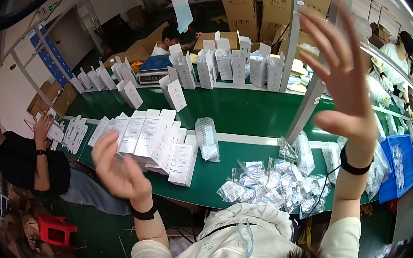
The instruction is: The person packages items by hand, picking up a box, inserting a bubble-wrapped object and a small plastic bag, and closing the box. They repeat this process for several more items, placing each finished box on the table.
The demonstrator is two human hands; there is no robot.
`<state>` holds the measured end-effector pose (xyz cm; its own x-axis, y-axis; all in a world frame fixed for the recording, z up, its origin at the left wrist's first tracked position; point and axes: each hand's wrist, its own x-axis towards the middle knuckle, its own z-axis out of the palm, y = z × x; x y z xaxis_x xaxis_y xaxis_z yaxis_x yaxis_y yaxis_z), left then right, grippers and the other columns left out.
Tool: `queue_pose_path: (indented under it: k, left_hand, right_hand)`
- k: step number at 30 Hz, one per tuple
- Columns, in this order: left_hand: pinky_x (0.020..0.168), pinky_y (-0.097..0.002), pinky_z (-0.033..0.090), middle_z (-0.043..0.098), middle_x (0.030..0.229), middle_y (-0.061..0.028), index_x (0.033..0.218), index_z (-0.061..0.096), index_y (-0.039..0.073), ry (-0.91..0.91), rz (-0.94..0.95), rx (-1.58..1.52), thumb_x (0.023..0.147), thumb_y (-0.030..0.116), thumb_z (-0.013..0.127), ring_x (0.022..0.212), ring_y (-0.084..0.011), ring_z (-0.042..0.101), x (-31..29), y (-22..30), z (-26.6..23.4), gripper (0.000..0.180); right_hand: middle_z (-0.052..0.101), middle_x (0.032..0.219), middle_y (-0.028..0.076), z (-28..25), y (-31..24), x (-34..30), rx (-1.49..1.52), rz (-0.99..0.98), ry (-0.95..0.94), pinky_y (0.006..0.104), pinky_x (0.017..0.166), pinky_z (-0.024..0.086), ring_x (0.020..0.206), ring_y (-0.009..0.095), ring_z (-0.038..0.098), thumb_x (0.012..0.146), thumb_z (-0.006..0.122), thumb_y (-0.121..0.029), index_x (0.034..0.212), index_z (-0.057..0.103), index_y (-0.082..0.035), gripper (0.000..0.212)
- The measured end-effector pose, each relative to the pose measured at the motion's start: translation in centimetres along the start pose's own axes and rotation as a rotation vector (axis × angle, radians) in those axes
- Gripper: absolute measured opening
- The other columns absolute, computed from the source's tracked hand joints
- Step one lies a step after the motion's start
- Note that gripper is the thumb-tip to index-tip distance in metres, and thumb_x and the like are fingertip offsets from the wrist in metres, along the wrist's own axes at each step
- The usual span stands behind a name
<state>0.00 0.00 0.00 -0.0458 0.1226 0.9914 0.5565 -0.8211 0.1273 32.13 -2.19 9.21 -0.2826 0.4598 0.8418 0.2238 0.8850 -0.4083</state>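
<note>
Both my hands are raised above the green table with nothing in them. My left hand (120,168) hovers in front of the stacked white boxes (149,137), its fingers loosely bent and the thumb apart. Higher up on the right, my right hand (338,69) is open with fingers spread, slightly blurred, in front of a metal post (293,34). A roll of bubble wrap (207,140) lies beside the stacked boxes. Near my body is a heap of small clear bags with white and blue cables (272,182). Each wrist wears a black band.
Open-topped white boxes (206,69) stand along the back shelf near a blue-topped device (155,69). At right is a blue bin (397,167). A co-worker (22,148) sits at left handling flat cartons, near a red stool (56,230). Other people work farther back.
</note>
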Motion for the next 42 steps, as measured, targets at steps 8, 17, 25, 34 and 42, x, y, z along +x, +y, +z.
queue_pose_path:
  k: [8, 17, 25, 34, 42]
  left_hand:
    - [0.099, -0.0468, 0.025, 0.023, 0.134, -0.0231, 0.120, 0.040, -0.003, -1.027, -0.447, 0.687, 0.074, 0.019, 0.064, 0.125, -0.0423, 0.020, -9.5, -10.8, 1.9, 0.056]
    - [0.098, -0.0573, 0.022, 0.018, 0.135, -0.0280, 0.122, 0.037, -0.004, -1.267, -0.546, -0.006, 0.072, 0.021, 0.066, 0.126, -0.0453, 0.015, -22.2, -10.0, 2.1, 0.063]
    - [0.084, -0.0654, 0.028, 0.020, 0.133, -0.0271, 0.129, 0.031, 0.006, -1.343, -0.809, 0.417, 0.071, 0.027, 0.066, 0.120, -0.0467, 0.019, -25.8, -9.2, 5.8, 0.071]
    - [0.085, -0.0592, 0.032, 0.019, 0.133, -0.0252, 0.130, 0.029, 0.005, -1.414, -0.962, 0.510, 0.069, 0.027, 0.068, 0.114, -0.0449, 0.026, -24.6, -9.5, 6.7, 0.076]
    - [0.085, -0.0445, 0.039, 0.040, 0.122, -0.0208, 0.125, 0.033, -0.001, -1.256, -1.271, 0.119, 0.073, 0.019, 0.066, 0.109, -0.0346, 0.042, -28.4, -12.9, 6.5, 0.064]
  right_hand:
    - [0.017, 0.140, 0.019, 16.4, 12.2, -29.3, -0.606, 0.709, -0.913, 0.0673, 0.093, 0.017, 0.128, 0.047, 0.006, 0.062, 0.067, -0.053, 0.133, 0.032, -0.029, 0.082]
    - [0.037, 0.129, 0.015, 18.4, 17.4, -26.0, -0.511, 0.853, -0.511, 0.0564, 0.095, 0.025, 0.124, 0.039, 0.025, 0.070, 0.067, -0.031, 0.117, 0.052, -0.019, 0.051]
    - [0.046, 0.114, 0.024, 32.1, 33.7, -21.1, -0.622, 1.174, -0.339, 0.0434, 0.082, 0.043, 0.099, 0.041, 0.049, 0.067, 0.069, -0.031, 0.128, 0.031, 0.000, 0.078]
    - [0.046, 0.117, 0.017, 25.7, 28.4, -22.0, 0.528, 1.342, 0.293, 0.0399, 0.084, 0.044, 0.102, 0.032, 0.051, 0.067, 0.068, -0.017, 0.133, 0.022, -0.007, 0.081]
    - [0.061, 0.095, 0.010, 16.9, 17.1, -24.5, 1.209, 1.465, 0.781, 0.0353, 0.075, 0.050, 0.085, 0.023, 0.060, 0.074, 0.060, -0.010, 0.110, 0.050, -0.004, 0.037]
